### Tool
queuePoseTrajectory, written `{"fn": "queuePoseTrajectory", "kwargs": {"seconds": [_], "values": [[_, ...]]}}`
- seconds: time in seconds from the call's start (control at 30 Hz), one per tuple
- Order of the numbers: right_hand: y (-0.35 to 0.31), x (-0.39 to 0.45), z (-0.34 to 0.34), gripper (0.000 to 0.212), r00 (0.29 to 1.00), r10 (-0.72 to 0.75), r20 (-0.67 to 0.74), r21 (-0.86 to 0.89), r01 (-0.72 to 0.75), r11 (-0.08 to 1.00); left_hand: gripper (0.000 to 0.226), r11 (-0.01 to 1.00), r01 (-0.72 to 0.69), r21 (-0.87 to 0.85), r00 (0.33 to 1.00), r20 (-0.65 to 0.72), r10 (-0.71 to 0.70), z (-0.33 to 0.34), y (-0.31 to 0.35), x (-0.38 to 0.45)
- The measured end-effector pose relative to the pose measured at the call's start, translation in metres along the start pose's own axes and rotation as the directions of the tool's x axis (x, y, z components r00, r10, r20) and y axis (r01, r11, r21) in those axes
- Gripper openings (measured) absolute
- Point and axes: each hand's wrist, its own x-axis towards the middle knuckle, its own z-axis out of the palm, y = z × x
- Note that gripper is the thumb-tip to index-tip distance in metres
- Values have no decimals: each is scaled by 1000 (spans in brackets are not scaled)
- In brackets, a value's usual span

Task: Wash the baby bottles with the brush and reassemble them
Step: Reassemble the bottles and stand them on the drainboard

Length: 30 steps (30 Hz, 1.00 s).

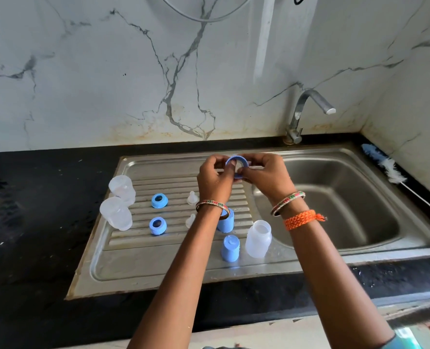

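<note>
My left hand (215, 181) and my right hand (266, 173) together hold a blue screw ring (238, 164) above the drainboard (143, 260); a pale teat seems to sit inside it, partly hidden by fingers. On the drainboard lie two more blue rings (159, 200) (157, 225), two clear teats (191, 198) (190, 221), two translucent bottles (122, 188) (116, 213) on their sides, one upright open bottle (258, 238) and two blue caps (226, 221) (230, 248). The bottle brush (395, 172) rests on the counter right of the sink.
The steel sink basin (347, 197) is to the right, with a tap (307, 109) behind it pointing right. Black counter (32, 222) surrounds the sink. A marble wall rises behind and at the right.
</note>
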Motion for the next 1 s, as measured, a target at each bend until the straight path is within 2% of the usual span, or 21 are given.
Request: {"fn": "queuePoseTrajectory", "kwargs": {"seconds": [0.07, 0.13, 0.23, 0.3, 0.4, 0.47, 0.53, 0.67, 0.77, 0.83, 0.93, 1.0], "values": [[2, 1, -4, 27, 999, -17, -48, -103, 12, 995, 21, 989, 122, -77, 991, 67, -117, 2, 1, 2], [3, 1, -4, 27, 996, -18, -91, -114, 8, 993, 29, 977, 186, -108, 978, 117, -173, 2, 3, 0], [4, -5, 0, 26, 997, -16, -76, -102, 8, 995, 32, 992, 103, -70, 988, 120, -95, -4, 2, 1], [2, -8, -2, 38, 999, 21, 39, -86, -17, 996, 34, 1000, 8, -24, 993, 117, -5, -11, 0, 0], [-3, -11, -14, 60, 960, 115, 255, 214, -172, 961, 30, 999, -5, -34, 996, 93, 9, -21, -4, -1], [-5, -11, -23, 50, 936, 139, 324, 335, -251, 908, 28, 997, 25, -79, 993, 114, -16, -25, -8, -1], [-5, -11, -27, 34, 929, 119, 351, 229, -208, 951, 28, 995, 37, -91, 988, 150, -23, -27, -11, -1], [-2, -8, -24, 14, 966, 12, 259, 10, -16, 1000, 42, 998, -8, -58, 975, 219, 21, -27, -14, 1], [-2, -7, -22, 16, 960, 6, 280, -142, 35, 989, 24, 1000, -10, -14, 976, 219, 13, -31, -21, 1], [-2, -9, -20, 27, 935, 10, 355, -200, 66, 977, 30, 994, -63, 93, 974, 224, 41, -32, -29, -2], [-5, -9, -24, 40, 888, -48, 457, -373, 240, 896, 31, 978, -106, 182, 977, 204, 68, -31, -34, -10], [-5, -12, -27, 39, 879, -57, 473, -472, 307, 826, 25, 973, -131, 192, 959, 272, 76, -33, -34, -16]]}}
